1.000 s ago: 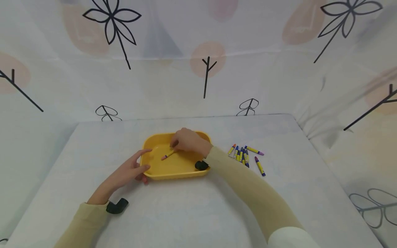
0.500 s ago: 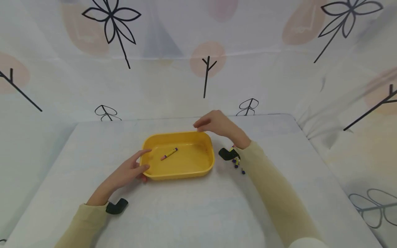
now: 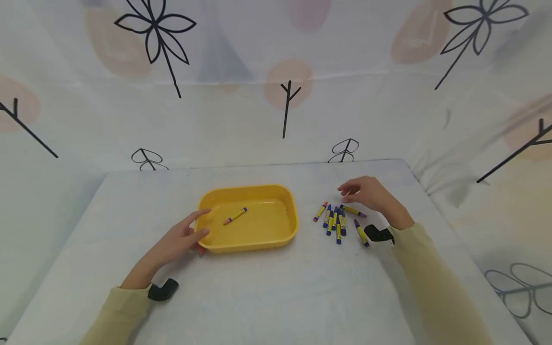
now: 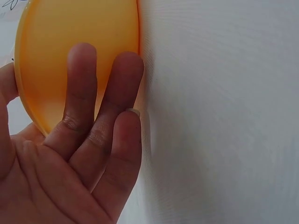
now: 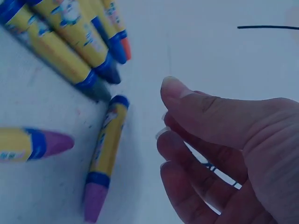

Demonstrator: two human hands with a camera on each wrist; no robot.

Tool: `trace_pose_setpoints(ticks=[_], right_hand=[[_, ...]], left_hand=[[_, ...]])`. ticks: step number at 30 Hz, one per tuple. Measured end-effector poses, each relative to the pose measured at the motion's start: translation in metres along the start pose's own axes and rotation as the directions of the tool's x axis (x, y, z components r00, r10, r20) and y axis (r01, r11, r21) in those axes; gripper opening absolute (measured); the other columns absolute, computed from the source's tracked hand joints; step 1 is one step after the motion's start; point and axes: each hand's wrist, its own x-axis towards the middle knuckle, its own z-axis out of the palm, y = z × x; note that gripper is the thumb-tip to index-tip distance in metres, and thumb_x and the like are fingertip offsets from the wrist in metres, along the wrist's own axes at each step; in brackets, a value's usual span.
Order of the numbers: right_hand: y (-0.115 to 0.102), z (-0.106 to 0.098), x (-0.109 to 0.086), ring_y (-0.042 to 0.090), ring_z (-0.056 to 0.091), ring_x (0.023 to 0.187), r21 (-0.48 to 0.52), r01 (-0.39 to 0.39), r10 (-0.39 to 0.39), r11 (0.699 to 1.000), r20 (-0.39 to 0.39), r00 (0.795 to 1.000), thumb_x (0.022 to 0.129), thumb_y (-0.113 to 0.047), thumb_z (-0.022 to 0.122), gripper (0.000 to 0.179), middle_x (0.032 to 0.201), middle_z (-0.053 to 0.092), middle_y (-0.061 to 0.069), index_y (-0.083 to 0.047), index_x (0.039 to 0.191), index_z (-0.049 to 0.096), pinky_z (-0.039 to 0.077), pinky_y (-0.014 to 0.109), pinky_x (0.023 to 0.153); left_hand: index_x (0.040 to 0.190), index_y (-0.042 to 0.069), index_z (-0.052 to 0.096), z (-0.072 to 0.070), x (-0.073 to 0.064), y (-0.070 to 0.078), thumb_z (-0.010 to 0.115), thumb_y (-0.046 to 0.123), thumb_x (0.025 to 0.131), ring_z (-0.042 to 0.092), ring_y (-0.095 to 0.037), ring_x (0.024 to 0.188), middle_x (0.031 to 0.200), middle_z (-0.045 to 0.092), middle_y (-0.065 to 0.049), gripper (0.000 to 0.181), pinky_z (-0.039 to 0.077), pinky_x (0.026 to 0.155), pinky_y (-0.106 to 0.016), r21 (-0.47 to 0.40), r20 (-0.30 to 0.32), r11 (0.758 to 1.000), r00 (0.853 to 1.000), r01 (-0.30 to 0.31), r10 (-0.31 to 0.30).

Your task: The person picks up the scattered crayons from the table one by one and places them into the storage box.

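A yellow tray (image 3: 247, 247) lies on the table, with one pink-tipped crayon (image 3: 235, 216) inside it. My left hand (image 3: 178, 237) holds the tray's left end, thumb and a finger over the rim. In the left wrist view its other fingers (image 4: 81, 84) lie along the outer wall. To the right of the tray is a loose group of crayons (image 3: 335, 220) in yellow wrappers. My right hand (image 3: 368, 194) hovers just behind and right of them, fingers loosely bent, holding nothing. Closest to it is a purple crayon (image 5: 107, 158); a second purple-tipped crayon (image 5: 28, 143) points towards that one.
The white-covered table (image 3: 258, 297) reaches back to a patterned cloth backdrop (image 3: 233, 115). Cloth also hangs at both sides. A dark wrist camera (image 3: 163, 290) sits at the left cuff, another dark camera (image 3: 378, 234) at the right.
My right hand has left the tray and swung right, over to the loose crayons. The pink-tipped crayon it was touching now lies let go in the tray. My left hand has stayed put.
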Motion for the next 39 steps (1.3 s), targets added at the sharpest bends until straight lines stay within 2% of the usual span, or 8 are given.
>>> trace_pose_setpoints(ticks=[3, 8, 14, 20, 23, 31, 39], right_hand=[[0.014, 0.003, -0.007, 0.024, 0.062, 0.097, -0.021, -0.046, 0.047, 0.999, 0.047, 0.998, 0.091, -0.014, 0.073, 0.035, 0.110, 0.069, 0.008, -0.005, 0.125, 0.068, 0.048, 0.045, 0.085], [0.019, 0.007, -0.014, 0.022, 0.060, 0.089, -0.012, -0.101, 0.101, 0.995, 0.089, 0.991, 0.088, -0.012, 0.077, 0.031, 0.105, 0.068, 0.007, -0.005, 0.117, 0.071, 0.049, 0.040, 0.080], [0.023, 0.010, -0.016, 0.019, 0.060, 0.083, 0.001, -0.066, 0.065, 0.998, 0.091, 0.994, 0.087, -0.009, 0.076, 0.027, 0.102, 0.070, 0.008, -0.001, 0.112, 0.072, 0.049, 0.034, 0.073], [0.031, 0.008, -0.018, 0.022, 0.060, 0.089, -0.030, -0.053, 0.055, 0.998, 0.073, 0.996, 0.089, -0.010, 0.074, 0.028, 0.105, 0.069, 0.009, -0.001, 0.116, 0.071, 0.049, 0.038, 0.076], [0.029, 0.005, -0.020, 0.025, 0.059, 0.092, -0.037, -0.046, 0.048, 0.998, 0.055, 0.997, 0.091, -0.009, 0.070, 0.028, 0.104, 0.069, 0.008, -0.002, 0.119, 0.071, 0.049, 0.041, 0.078], [-0.001, -0.008, -0.020, 0.026, 0.060, 0.098, -0.028, 0.076, -0.076, 0.997, 0.001, 0.997, 0.094, -0.009, 0.068, 0.026, 0.105, 0.069, 0.006, -0.003, 0.119, 0.071, 0.048, 0.039, 0.078], [-0.053, -0.007, 0.004, 0.023, 0.063, 0.094, 0.040, 0.189, -0.189, 0.981, -0.005, 0.982, 0.096, -0.013, 0.067, 0.026, 0.109, 0.070, 0.006, -0.006, 0.120, 0.070, 0.050, 0.042, 0.084]], left_hand=[[0.157, 0.023, 0.028, 0.001, 0.000, 0.000, 0.056, 0.037, 0.102, 0.065, -0.023, 0.075, 0.080, 0.069, -0.006, 0.063, 0.046, 0.082, -0.039, 0.002, 0.001, 1.000, 1.000, -0.002, 0.002], [0.157, 0.024, 0.027, 0.001, 0.000, -0.001, 0.056, 0.039, 0.102, 0.065, -0.022, 0.075, 0.081, 0.068, -0.006, 0.064, 0.046, 0.084, -0.040, 0.002, 0.002, 1.000, 1.000, 0.000, 0.000], [0.157, 0.024, 0.027, 0.002, 0.000, -0.003, 0.056, 0.038, 0.102, 0.065, -0.024, 0.074, 0.079, 0.068, -0.008, 0.064, 0.045, 0.084, -0.040, -0.029, 0.002, 1.000, 1.000, -0.011, 0.011], [0.158, 0.025, 0.023, 0.005, 0.001, -0.004, 0.055, 0.033, 0.103, 0.064, -0.026, 0.074, 0.082, 0.068, -0.010, 0.063, 0.045, 0.082, -0.039, -0.090, 0.015, 0.996, 1.000, -0.021, 0.023], [0.158, 0.025, 0.023, 0.005, 0.000, -0.004, 0.054, 0.032, 0.104, 0.064, -0.026, 0.074, 0.082, 0.067, -0.010, 0.063, 0.045, 0.082, -0.039, -0.092, 0.015, 0.995, 1.000, -0.026, 0.028], [0.158, 0.025, 0.024, 0.005, 0.000, -0.004, 0.055, 0.035, 0.103, 0.062, -0.026, 0.074, 0.079, 0.066, -0.008, 0.064, 0.044, 0.078, -0.039, -0.048, -0.004, 0.998, 0.999, -0.044, 0.044], [0.157, 0.025, 0.027, 0.004, -0.001, -0.002, 0.057, 0.035, 0.102, 0.058, -0.026, 0.074, 0.076, 0.064, -0.008, 0.064, 0.042, 0.071, -0.037, -0.010, -0.020, 0.999, 0.999, -0.046, 0.046]])
